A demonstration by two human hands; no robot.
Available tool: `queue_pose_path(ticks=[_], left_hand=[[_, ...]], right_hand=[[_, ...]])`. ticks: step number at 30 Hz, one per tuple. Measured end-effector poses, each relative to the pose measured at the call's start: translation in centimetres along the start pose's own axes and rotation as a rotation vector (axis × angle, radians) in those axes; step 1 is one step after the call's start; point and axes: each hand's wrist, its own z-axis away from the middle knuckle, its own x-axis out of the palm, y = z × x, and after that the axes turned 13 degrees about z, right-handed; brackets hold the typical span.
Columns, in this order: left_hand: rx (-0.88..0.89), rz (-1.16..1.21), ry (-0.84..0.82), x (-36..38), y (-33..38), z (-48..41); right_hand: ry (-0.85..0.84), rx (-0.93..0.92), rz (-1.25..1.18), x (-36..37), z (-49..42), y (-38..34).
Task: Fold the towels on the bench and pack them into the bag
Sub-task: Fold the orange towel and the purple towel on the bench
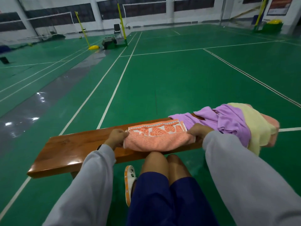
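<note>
With our left hand [116, 137] and right hand [197, 131] each pinching an end of the orange towel [156, 141], we judge its overhanging near edge may slide off the bench [65, 149].

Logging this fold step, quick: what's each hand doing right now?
Left hand: closed, gripping the orange towel at its left end.
Right hand: closed, gripping the orange towel at its right end.

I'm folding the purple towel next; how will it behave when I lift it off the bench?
Probably floppy: the purple towel lies crumpled and hangs over the bench edge. It looks thin and smooth, so likely light. Lifting it may tug the yellow towel lying against it.
</note>
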Motion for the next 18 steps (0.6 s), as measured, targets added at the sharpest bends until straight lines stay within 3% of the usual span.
queue_pose_path(ticks=[3,8,18], left_hand=[[0.033,-0.036,0.039,0.2,0.4,-1.1],[0.102,-0.073,0.144,0.6,1.2,-4.2],[0.106,-0.145,0.219,1.7,1.0,-10.7]], right_hand=[[0.025,-0.045,0.201,-0.7,-0.2,-1.7],[0.205,-0.153,0.323,-1.3,-2.9,-4.8],[0.358,-0.126,0.246,-0.2,-8.8,-6.4]])
